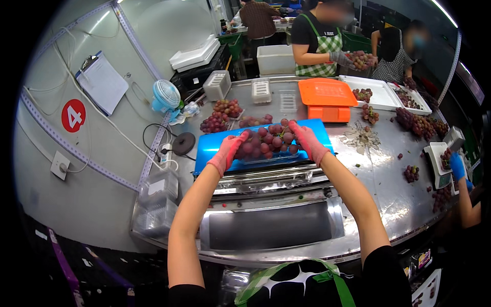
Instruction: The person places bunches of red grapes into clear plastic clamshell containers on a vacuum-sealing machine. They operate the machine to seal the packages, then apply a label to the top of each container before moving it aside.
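Observation:
A bunch of red grapes (266, 142) spans the gap between my two hands, above the blue top (209, 147) of a film-wrapping machine. My left hand (229, 151), in a pink glove, grips the bunch's left end. At its right end my right hand (310, 141), gloved alike, has hold of it. What looks like the edge of a clear plastic tray (268, 160) shows under the grapes. Nearer me, the machine has metal rollers (268, 178) with clear film and a flat dark plate (270, 226). More grapes (220, 115) lie just behind the machine at the left.
An orange scale (328, 98) stands behind the machine, with clear trays (261, 91) beside it. Left are a small fan (167, 94), cable and power strip (166, 153), and stacked clear containers (157, 203). Loose bunches (418, 122) lie right. A blue-gloved co-worker's hand (457, 167) is by a scale.

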A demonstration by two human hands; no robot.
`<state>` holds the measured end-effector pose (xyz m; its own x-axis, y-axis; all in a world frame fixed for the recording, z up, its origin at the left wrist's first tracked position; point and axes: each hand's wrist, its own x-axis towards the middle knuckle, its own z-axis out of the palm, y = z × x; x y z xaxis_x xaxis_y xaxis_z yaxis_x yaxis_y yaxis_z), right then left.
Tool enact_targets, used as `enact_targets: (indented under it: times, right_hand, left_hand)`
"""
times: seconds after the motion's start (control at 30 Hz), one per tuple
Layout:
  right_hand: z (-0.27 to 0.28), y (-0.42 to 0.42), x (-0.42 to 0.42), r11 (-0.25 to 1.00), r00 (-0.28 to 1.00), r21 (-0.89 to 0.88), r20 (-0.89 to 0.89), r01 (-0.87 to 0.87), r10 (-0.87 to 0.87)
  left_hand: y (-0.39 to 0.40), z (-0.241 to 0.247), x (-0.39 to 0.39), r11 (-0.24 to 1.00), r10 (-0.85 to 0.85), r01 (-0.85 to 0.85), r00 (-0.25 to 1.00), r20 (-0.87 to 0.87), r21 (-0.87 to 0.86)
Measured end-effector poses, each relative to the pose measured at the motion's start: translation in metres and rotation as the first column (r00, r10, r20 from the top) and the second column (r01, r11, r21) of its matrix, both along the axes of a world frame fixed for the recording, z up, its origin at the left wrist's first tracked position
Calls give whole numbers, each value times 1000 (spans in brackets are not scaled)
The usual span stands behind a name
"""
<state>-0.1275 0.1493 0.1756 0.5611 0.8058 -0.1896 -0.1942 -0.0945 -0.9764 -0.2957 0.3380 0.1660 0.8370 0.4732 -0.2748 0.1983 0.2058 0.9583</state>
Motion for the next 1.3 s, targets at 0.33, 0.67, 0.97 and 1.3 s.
enact_targets:
  times: [0.33, 0.67, 0.97, 1.3]
  right_hand:
    - [-30, 23, -20, 997, 997, -47, -47, 62, -64]
    - [-23, -12, -17, 972, 948, -125, 274, 199, -159]
    - [-27, -99, -35, 723, 555, -566, 775, 396, 303]
    - [-49, -82, -54, 623, 524, -560, 809, 546, 267]
  left_hand:
    - [20, -25, -25, 994, -59, 59, 998, -4, -92]
    - [5, -24, -78, 800, 386, -371, 920, 69, 472]
    - [-33, -46, -178, 179, 544, -168, 838, 45, 969]
    - [-44, -34, -142, 261, 602, 230, 721, -344, 938]
